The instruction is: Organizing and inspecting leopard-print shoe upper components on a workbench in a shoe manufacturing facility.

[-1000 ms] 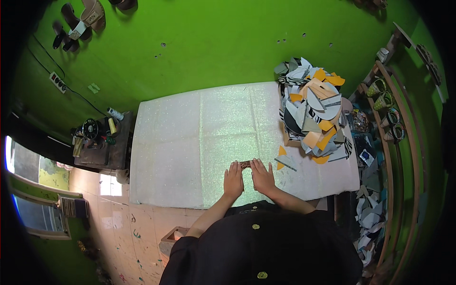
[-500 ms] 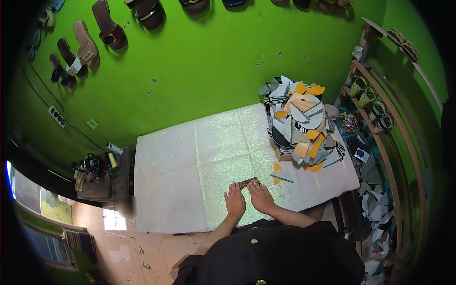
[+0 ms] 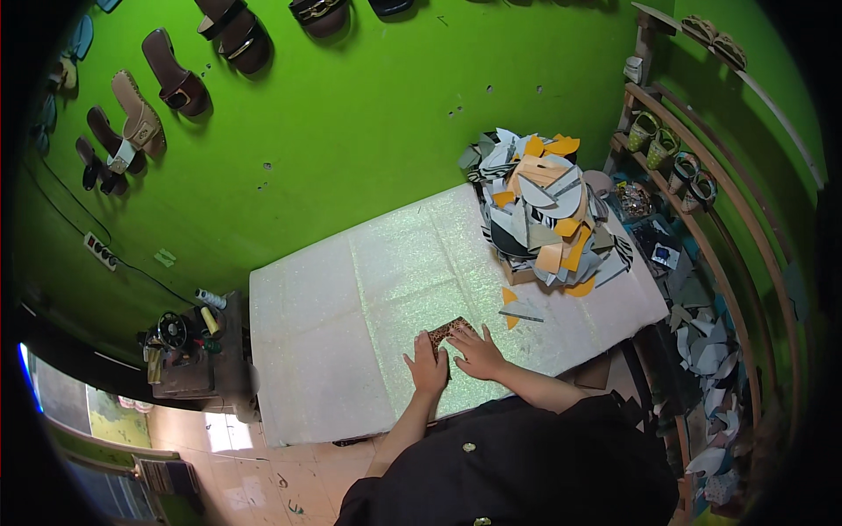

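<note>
Hanging on the green wall [image 3: 333, 131], well to the left of the heap of cut scraps [image 3: 539, 200], are several sandals [image 3: 136, 110], brown, tan and black. A white power strip [image 3: 101, 252] is fixed below them, also far left of the heap. Next comes a machine with a black wheel [image 3: 173, 330], on a dark stand left of the heap. The pale, shimmering surface [image 3: 307, 316] stretches from there to beneath the heap.

On it, to the left of the heap and nearer the person, lies a brown patterned piece [image 3: 450, 330]. The left hand [image 3: 428, 368] rests at its left end, fingers straight and close together, thumb held out. The right hand [image 3: 479, 357] lies on its right part, fingers extended and spread. Neither hand is curled around the piece; how far it runs beneath them is hard to tell at this size.

Just before the heap, on the person's side, lie a yellow offcut [image 3: 509, 298] and a grey offcut [image 3: 524, 312]. Right of the heap stands a wooden rack [image 3: 626, 114] bearing green woven shoes [image 3: 663, 149], with more loose scraps [image 3: 706, 355] lower down.
</note>
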Available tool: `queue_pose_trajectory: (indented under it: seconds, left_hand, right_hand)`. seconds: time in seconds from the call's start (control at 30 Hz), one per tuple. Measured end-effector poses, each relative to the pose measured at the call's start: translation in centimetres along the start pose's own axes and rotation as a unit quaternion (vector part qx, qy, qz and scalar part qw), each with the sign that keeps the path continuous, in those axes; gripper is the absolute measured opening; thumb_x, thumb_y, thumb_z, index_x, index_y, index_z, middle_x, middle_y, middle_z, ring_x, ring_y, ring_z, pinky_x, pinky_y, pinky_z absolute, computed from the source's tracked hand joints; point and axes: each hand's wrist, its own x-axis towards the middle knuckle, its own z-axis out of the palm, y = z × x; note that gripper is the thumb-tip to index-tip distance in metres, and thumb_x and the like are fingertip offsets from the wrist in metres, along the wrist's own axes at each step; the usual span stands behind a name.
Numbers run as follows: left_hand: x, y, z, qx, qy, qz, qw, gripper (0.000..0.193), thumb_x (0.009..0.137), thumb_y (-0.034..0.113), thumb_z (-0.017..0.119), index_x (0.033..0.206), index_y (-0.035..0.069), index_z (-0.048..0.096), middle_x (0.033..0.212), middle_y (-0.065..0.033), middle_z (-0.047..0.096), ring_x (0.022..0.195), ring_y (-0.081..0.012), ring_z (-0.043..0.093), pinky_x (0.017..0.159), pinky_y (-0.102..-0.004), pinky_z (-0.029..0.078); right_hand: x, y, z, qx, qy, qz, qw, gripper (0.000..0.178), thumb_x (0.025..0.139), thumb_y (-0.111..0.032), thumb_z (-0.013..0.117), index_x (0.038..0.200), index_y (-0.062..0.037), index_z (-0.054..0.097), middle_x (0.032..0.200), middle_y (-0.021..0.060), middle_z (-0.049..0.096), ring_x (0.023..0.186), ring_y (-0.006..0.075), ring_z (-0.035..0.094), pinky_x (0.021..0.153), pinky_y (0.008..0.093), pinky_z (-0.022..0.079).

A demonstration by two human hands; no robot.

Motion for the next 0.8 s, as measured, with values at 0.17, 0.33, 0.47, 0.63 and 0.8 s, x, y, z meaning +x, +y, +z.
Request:
queue_pose_trajectory:
  seconds: [0.17,0.33,0.47,0.63,0.8]
  left_hand:
    - [0.6,1.0,-0.5,-0.112,0.100,-0.027,0.988,0.058,0.091,0.026,0.045,0.142,0.004,0.029,0.147,-0.0169,0.031,0.139,-0.0341,0.019,0.108,-0.0592,-0.003]
    - [3.5,7.1,-0.7,-0.152,0.154,0.065,0.974,0.059,0.089,0.019,0.050,0.142,0.004,0.031,0.147,-0.0182,0.029,0.140,-0.0355,0.017,0.107,-0.0600,-0.004]
    - [4.7,12.8,0.4,-0.152,0.195,0.123,0.961,0.061,0.085,0.020,0.055,0.140,0.004,0.034,0.145,-0.0195,0.032,0.138,-0.0375,0.020,0.106,-0.0614,0.000]
    - [5.1,18.1,3.2,-0.099,0.187,0.193,0.958,0.059,0.081,0.021,0.061,0.135,0.007,0.040,0.143,-0.0211,0.033,0.135,-0.0411,0.025,0.103,-0.0663,0.004]
    - [5.6,20.6,5.8,-0.051,0.188,0.230,0.953,0.059,0.078,0.025,0.065,0.133,0.014,0.046,0.143,-0.0215,0.032,0.133,-0.0416,0.028,0.101,-0.0680,0.008]
  right_hand:
    - [-1.3,-0.2,-3.3,0.084,0.092,0.008,0.992,0.043,0.083,-0.025,0.057,0.124,-0.0131,0.052,0.136,0.0107,0.044,0.132,0.0308,0.033,0.107,0.0613,0.013]
    - [-3.1,1.6,-7.6,0.093,0.230,0.045,0.968,0.027,0.076,-0.014,0.062,0.103,-0.0120,0.062,0.113,0.0088,0.054,0.114,0.0281,0.047,0.102,0.0546,0.023]
    - [-3.8,4.6,-11.7,0.108,0.301,0.046,0.947,0.025,0.072,-0.008,0.062,0.097,-0.0112,0.063,0.104,0.0073,0.056,0.107,0.0270,0.051,0.100,0.0508,0.027]
    - [-5.6,9.6,-16.7,0.057,0.363,0.052,0.929,0.026,0.069,-0.007,0.062,0.095,-0.0118,0.062,0.101,0.0062,0.056,0.104,0.0263,0.052,0.097,0.0491,0.028]
    - [-7.2,14.3,-18.8,0.036,0.394,0.080,0.915,0.026,0.069,-0.007,0.062,0.094,-0.0122,0.061,0.101,0.0056,0.056,0.104,0.0263,0.051,0.099,0.0493,0.027]
